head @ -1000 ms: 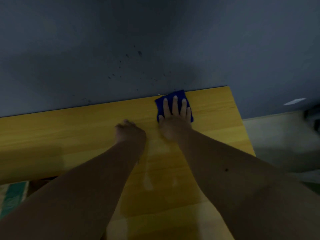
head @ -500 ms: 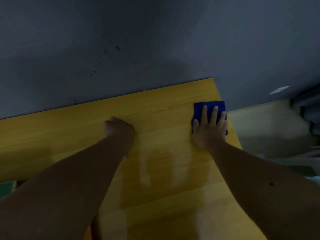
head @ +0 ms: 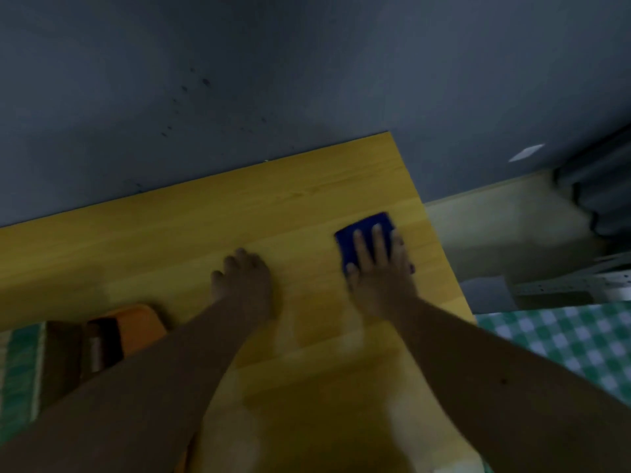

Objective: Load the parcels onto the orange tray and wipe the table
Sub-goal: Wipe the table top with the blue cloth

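Note:
My right hand [head: 380, 274] presses flat, fingers straight, on a folded blue cloth [head: 372, 222] lying on the yellow wooden table [head: 280, 206] near its right edge. My left hand [head: 243, 279] rests on the table's middle with its fingers curled under, holding nothing. Part of the orange tray [head: 141, 327] shows at the left, beyond the table's near edge. A brown parcel [head: 65, 353] and a dark one [head: 106, 339] sit by it, blurred and partly hidden by my left arm.
A grey wall [head: 307, 80] runs along the table's far edge. To the right are a pale floor [head: 505, 227], a metal frame [head: 577, 285] and a green checked cloth [head: 563, 339]. Damp streaks [head: 345, 336] mark the table between my arms.
My right hand slid the blue cloth from the table's far edge to the right edge, then back a little toward me. The left hand stayed put. The tray came into view.

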